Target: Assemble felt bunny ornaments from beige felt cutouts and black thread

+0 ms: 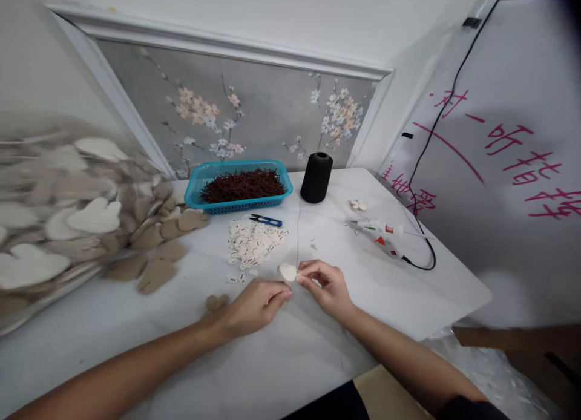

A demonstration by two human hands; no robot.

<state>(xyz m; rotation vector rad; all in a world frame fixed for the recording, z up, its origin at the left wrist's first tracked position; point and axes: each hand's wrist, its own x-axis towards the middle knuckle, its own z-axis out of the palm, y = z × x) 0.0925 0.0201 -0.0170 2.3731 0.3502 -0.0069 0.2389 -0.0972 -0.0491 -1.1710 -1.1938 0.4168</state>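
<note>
- Where the two hands meet near the table's front edge, the right hand (327, 285) pinches a small cream-coloured piece (287, 271) between thumb and fingertips, which keeps its face turned up and steady.
- Beside it, the left hand (255, 304) has its fingers curled in, the tips touching the same piece from the other side; it seems to be bracing or pressing it, though what lies under the fingertips is hidden.
- A thin dark thread (298, 232) runs from the piece straight back to the black spool (316, 177), which stands upright so the thread can pull off freely.
- Just beyond the hands lies a loose heap of small white tags (254, 241), near enough to pick from without stretching.
- Blue thread snips (265, 220) lie at the heap's far edge, between it and the blue basket (198, 187) of dark reddish strands (242, 184).
- To the right, a hot glue gun (380, 233) rests on its side with its cord trailing off the table (281, 359), nozzle turned away from the hands.
- A small finished-looking flower piece (358, 205) sits apart behind the gun.
- On the left, tan and cream cut-out shapes (158, 250) spill from a large blurred pile (54, 214).
</note>
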